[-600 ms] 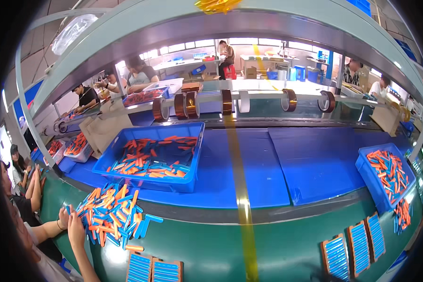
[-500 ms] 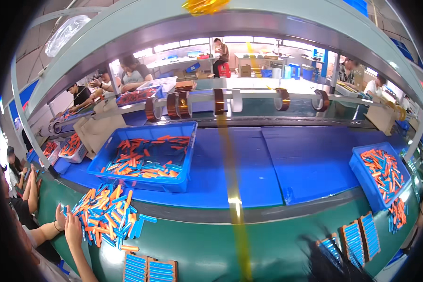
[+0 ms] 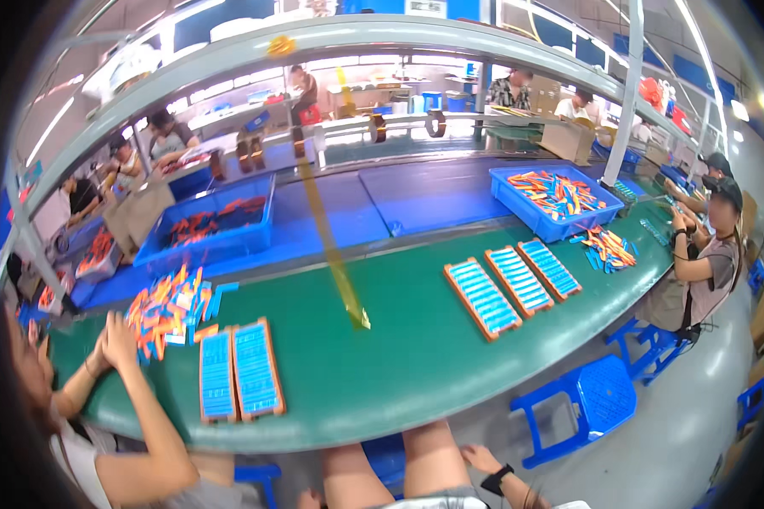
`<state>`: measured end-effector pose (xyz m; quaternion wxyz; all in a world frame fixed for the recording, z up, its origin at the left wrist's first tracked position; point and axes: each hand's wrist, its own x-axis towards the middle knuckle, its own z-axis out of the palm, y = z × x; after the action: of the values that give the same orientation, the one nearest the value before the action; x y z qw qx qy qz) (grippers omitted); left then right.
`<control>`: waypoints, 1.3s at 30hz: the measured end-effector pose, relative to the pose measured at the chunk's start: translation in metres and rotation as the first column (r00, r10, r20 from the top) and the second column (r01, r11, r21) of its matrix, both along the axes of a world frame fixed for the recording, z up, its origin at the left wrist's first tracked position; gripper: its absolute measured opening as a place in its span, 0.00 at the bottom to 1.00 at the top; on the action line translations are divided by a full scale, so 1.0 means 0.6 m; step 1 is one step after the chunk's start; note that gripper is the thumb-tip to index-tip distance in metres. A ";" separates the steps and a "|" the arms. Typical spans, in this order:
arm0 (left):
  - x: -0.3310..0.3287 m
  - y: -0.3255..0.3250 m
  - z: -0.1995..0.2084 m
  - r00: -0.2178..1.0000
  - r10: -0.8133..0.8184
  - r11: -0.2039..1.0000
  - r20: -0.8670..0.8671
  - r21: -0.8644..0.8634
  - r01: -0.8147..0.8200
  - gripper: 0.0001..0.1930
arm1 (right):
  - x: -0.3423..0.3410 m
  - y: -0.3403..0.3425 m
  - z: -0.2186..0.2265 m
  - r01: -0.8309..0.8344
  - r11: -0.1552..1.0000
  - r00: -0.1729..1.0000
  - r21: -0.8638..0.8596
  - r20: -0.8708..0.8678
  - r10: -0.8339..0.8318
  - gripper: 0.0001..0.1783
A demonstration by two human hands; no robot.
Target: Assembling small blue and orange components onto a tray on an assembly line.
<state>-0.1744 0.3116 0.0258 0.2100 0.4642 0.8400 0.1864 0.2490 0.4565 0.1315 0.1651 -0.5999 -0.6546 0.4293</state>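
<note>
- Right hand [image 3: 482,460], dark watch [image 3: 497,480] at wrist: beside the right thigh [image 3: 435,462], off the green bench [image 3: 382,365]; fingers look loosely extended, nothing seen in them.
- Left hand [image 3: 311,499]: sliver at lower edge; cannot tell finger spread or hold.
- 2 trays [image 3: 274,365] of blue strips left of centre; 3 trays [image 3: 505,331] right. Mixed heap [image 3: 165,314] beyond the 2, leftward.
- Step, judged: hands resting, trays untouched. Next move calls for lifting a hand over the bench edge.

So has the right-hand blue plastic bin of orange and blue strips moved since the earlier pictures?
No, the blue plastic bin appears unmoved: it stands beside the foot of the right-hand grey metal post, as before.
</note>
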 end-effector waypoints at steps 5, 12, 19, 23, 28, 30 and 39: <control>0.079 0.051 0.311 0.983 -0.171 0.911 0.064 0.391 0.133 0.07 | -0.044 -0.013 0.248 -0.128 0.944 0.981 0.303 -0.100 0.165 0.12; 0.122 0.047 0.506 0.935 -0.325 0.777 0.144 0.605 0.177 0.08 | -0.158 0.041 0.521 -0.358 0.920 0.708 0.158 -0.596 0.378 0.08; 0.138 0.084 0.618 0.876 -0.480 0.639 0.049 0.704 0.311 0.09 | -0.278 0.337 0.549 -0.469 0.861 0.873 0.195 0.248 0.419 0.24; 0.137 0.097 0.655 0.876 -0.446 0.658 0.183 0.731 0.182 0.07 | -0.335 0.431 0.520 -0.429 0.898 0.836 0.100 0.420 0.352 0.27; 0.101 0.138 0.656 0.935 -0.340 0.690 0.099 0.702 0.177 0.07 | -0.345 0.469 0.485 -0.325 0.945 0.944 -0.036 -0.077 0.322 0.15; 0.089 0.143 0.658 0.930 -0.342 0.709 0.134 0.686 0.161 0.07 | -0.351 0.462 0.492 -0.340 0.939 0.926 -0.053 -0.193 0.325 0.12; 0.056 0.156 0.638 0.897 -0.412 0.680 0.161 0.709 0.185 0.07 | -0.350 0.440 0.505 -0.246 0.956 0.948 -0.157 -0.246 0.204 0.11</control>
<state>-0.1406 0.4049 0.4087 0.1823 0.6055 0.5814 0.5120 0.0393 0.7206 0.4345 0.1318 -0.4808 -0.6528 0.5704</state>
